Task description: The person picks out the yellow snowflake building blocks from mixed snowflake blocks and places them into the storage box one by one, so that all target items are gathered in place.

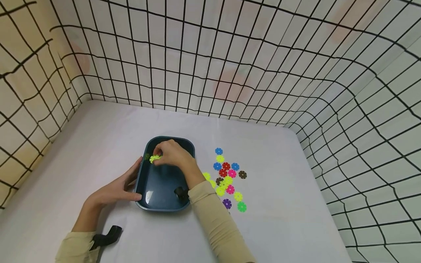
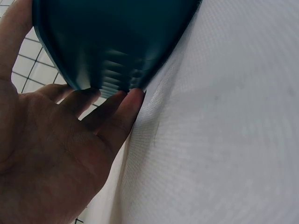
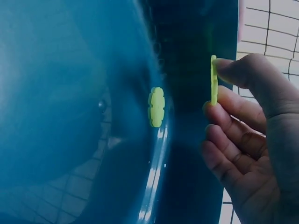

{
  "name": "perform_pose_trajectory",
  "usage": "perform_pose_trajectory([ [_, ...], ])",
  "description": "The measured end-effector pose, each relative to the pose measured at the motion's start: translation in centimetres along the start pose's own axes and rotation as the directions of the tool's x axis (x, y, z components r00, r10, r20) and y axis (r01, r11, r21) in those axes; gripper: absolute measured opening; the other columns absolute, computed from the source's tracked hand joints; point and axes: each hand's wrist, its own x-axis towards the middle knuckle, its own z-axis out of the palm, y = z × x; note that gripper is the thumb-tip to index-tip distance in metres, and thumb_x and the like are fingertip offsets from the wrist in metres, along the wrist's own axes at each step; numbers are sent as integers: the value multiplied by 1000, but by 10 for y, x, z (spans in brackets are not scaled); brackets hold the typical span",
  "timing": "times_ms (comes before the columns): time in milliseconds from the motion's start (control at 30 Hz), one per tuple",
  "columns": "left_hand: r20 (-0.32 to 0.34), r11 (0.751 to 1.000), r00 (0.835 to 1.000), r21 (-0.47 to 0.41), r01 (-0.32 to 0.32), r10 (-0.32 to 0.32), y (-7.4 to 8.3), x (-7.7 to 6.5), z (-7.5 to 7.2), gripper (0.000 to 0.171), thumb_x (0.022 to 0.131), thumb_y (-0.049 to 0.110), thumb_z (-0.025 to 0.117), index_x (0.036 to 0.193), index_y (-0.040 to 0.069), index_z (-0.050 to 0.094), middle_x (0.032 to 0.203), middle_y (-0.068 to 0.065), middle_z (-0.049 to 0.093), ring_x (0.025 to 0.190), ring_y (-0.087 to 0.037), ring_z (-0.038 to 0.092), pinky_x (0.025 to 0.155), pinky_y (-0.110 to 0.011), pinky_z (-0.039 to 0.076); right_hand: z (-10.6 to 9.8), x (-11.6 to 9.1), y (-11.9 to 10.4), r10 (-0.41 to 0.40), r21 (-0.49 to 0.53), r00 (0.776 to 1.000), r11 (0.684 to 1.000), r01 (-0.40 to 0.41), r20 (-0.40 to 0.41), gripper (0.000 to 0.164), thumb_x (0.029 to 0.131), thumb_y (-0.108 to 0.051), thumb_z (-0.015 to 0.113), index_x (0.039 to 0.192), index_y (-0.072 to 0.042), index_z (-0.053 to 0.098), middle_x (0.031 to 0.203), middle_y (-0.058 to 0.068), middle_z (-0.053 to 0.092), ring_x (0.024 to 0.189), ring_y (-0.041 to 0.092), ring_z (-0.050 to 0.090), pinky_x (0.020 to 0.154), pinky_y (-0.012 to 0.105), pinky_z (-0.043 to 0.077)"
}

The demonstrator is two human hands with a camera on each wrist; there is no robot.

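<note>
My right hand [image 1: 172,153] is over the far left part of a dark blue tray [image 1: 158,186]. Between thumb and fingertips it pinches a yellow-green snowflake-shaped plastic disc [image 3: 214,80], seen edge-on in the right wrist view. Another yellow-green disc [image 3: 157,107] shows against the tray's inside in that view. Outside the tray, on its left, my left hand [image 1: 113,190] steadies it. Its fairly straight fingers [image 2: 119,114] touch the outer wall, and the thumb lies at the near left corner of the rim.
To the right of the tray, several loose discs [image 1: 231,173] in blue, red, pink, yellow, brown, purple and green lie on the white cloth [image 1: 279,219], some overlapping. Black wire mesh [image 1: 197,54] encloses the back and sides. A black wrist device [image 1: 106,237] sticks out by the left sleeve.
</note>
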Motion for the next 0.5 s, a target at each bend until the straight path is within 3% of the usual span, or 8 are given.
perform_pose_trajectory([
  [500,7,1000,1000,-12,16,-16,2,-1,-1,116,81,13,75,155,32,-11,164,-16,-6,148,-50,6,108,-69,21,11,9,12,13,-63,998,998,-9,57,29,86,-30,73,110,-14,71,99,-4,68,84,5,59,75,17,47],
])
